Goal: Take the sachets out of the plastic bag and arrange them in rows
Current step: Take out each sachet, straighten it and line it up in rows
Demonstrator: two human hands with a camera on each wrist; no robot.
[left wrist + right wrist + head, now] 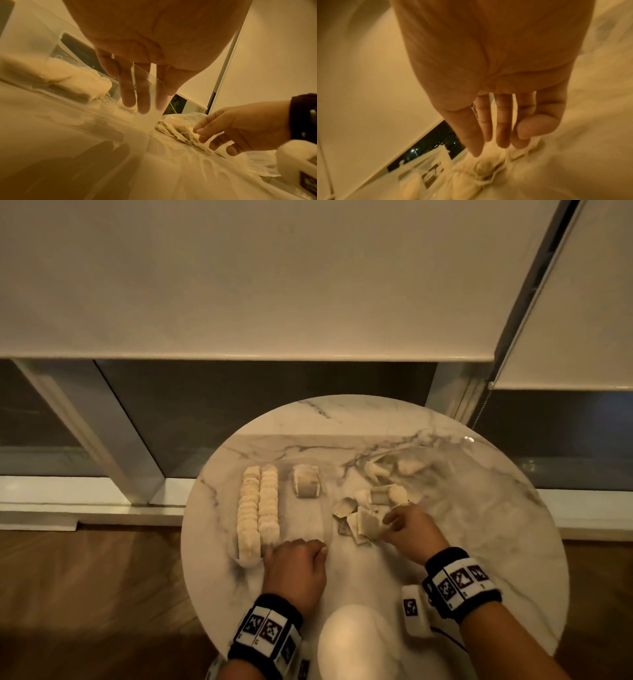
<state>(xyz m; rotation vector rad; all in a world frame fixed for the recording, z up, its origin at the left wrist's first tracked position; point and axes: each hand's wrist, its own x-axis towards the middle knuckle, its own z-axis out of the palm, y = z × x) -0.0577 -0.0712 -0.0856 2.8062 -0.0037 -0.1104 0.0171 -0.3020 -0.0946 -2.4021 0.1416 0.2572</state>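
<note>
On a round marble bench, two neat rows of sachets lie left of the loose sachets. The left hand rests at the rows' near end, fingers relaxed and empty. The right hand, fingers straight, touches the loose sachets atop the plastic bag.

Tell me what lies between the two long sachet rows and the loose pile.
In the head view, a short sachet stack stands between the rows and the pile, on marble.

Glossy marble-look table; sachets seemingly papery.
</note>
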